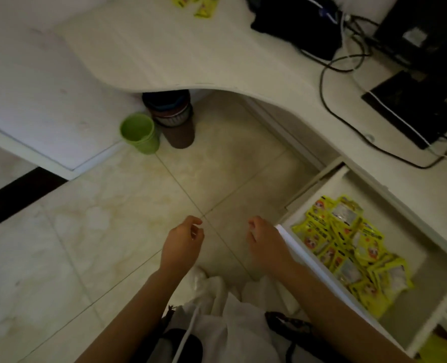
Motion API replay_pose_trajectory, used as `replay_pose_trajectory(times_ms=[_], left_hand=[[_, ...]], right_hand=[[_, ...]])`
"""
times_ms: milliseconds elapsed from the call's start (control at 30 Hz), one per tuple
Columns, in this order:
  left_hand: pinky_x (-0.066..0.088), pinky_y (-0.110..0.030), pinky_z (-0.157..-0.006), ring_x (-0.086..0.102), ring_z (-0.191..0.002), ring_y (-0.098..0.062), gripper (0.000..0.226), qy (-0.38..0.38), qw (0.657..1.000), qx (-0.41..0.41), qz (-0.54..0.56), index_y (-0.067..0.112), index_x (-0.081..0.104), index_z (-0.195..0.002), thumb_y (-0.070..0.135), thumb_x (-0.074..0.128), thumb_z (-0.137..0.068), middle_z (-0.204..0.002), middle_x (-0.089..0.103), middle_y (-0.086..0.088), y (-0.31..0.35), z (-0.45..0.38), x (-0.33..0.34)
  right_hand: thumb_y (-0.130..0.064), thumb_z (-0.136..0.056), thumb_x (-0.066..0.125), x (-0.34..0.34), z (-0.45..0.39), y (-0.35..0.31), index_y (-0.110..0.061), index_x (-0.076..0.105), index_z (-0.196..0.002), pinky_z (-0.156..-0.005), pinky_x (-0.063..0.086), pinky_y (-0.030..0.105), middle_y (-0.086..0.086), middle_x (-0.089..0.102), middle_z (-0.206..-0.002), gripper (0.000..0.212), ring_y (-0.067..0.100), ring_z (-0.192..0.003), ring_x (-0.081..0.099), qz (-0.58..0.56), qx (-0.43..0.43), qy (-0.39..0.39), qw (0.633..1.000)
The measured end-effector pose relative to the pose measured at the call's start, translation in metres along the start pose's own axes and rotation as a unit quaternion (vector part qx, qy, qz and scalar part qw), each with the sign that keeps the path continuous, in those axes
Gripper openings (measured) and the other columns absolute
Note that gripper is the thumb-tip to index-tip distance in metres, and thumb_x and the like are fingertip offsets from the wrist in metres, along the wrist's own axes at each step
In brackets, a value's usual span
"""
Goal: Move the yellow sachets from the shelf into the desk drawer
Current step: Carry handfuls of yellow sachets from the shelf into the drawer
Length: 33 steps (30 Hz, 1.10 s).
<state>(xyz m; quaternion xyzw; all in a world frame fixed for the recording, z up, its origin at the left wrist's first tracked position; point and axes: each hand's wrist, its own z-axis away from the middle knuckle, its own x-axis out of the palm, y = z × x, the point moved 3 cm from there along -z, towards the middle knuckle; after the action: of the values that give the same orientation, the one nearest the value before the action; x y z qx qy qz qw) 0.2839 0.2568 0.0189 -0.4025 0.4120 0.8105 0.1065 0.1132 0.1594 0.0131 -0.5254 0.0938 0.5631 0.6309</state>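
The white desk drawer stands pulled out at the lower right, with several yellow sachets heaped inside it. More yellow sachets lie on the white desk top at the upper edge of the head view. My left hand hangs over the tiled floor, fingers loosely curled, holding nothing. My right hand hovers just left of the drawer's front corner, also loosely curled and empty. No shelf is in view.
A curved white desk runs across the top and right, carrying black devices and cables. A green bin and a brown bin stand on the floor under the desk. My white clothing fills the bottom middle.
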Motion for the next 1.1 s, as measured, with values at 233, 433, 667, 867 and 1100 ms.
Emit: replay_pose_trajectory(times_ms=[233,433,667,867,1100], left_hand=[[0.044,-0.025,-0.07,0.059,-0.08,-0.015,0.022,0.031,0.999,-0.012,0.008,0.018,0.06,-0.115,0.022,0.054,-0.094,-0.087,0.062,0.002,-0.058,-0.043,-0.073],[0.05,-0.029,-0.074,0.06,-0.081,-0.016,0.022,0.056,0.998,-0.007,0.013,0.017,0.06,-0.115,0.022,0.054,-0.094,-0.087,0.061,0.002,-0.069,-0.091,-0.12],[0.045,-0.026,-0.071,0.057,-0.079,-0.014,0.022,0.083,0.996,0.007,0.011,0.016,0.06,-0.114,0.022,0.053,-0.094,-0.084,0.059,0.003,-0.053,-0.173,-0.16],[0.043,-0.026,-0.07,0.057,-0.078,-0.013,0.021,0.106,0.994,-0.002,0.017,0.017,0.06,-0.113,0.024,0.054,-0.094,-0.084,0.06,0.003,-0.027,-0.256,-0.189],[0.049,-0.029,-0.072,0.06,-0.079,-0.016,0.021,0.121,0.992,-0.021,0.018,0.018,0.061,-0.111,0.026,0.055,-0.093,-0.085,0.063,0.0,-0.004,-0.342,-0.215]], right_hand=[[-0.02,-0.096,0.041,0.034,-0.043,-0.083,-0.009,0.049,-0.124,-0.093,0.047,0.037,0.01,0.059,-0.12,0.032,0.024,-0.109,0.056,0.016,-0.034,-0.009,0.999],[-0.021,-0.095,0.041,0.035,-0.087,-0.134,-0.01,0.048,-0.127,-0.092,0.045,0.032,0.009,0.058,-0.122,0.034,0.022,-0.112,0.054,0.033,-0.057,-0.008,0.998],[-0.02,-0.096,0.041,0.009,-0.162,-0.186,-0.009,0.049,-0.127,-0.09,0.046,0.031,0.007,0.058,-0.121,0.034,0.021,-0.109,0.056,0.041,-0.079,0.009,0.996],[-0.021,-0.096,0.042,-0.021,-0.245,-0.222,-0.009,0.047,-0.13,-0.092,0.047,0.035,0.009,0.056,-0.124,0.036,0.022,-0.109,0.055,0.029,-0.097,0.007,0.995],[-0.023,-0.097,0.045,-0.067,-0.336,-0.265,-0.008,0.048,-0.131,-0.096,0.045,0.036,0.011,0.056,-0.127,0.038,0.025,-0.116,0.054,0.043,-0.128,0.017,0.991]])
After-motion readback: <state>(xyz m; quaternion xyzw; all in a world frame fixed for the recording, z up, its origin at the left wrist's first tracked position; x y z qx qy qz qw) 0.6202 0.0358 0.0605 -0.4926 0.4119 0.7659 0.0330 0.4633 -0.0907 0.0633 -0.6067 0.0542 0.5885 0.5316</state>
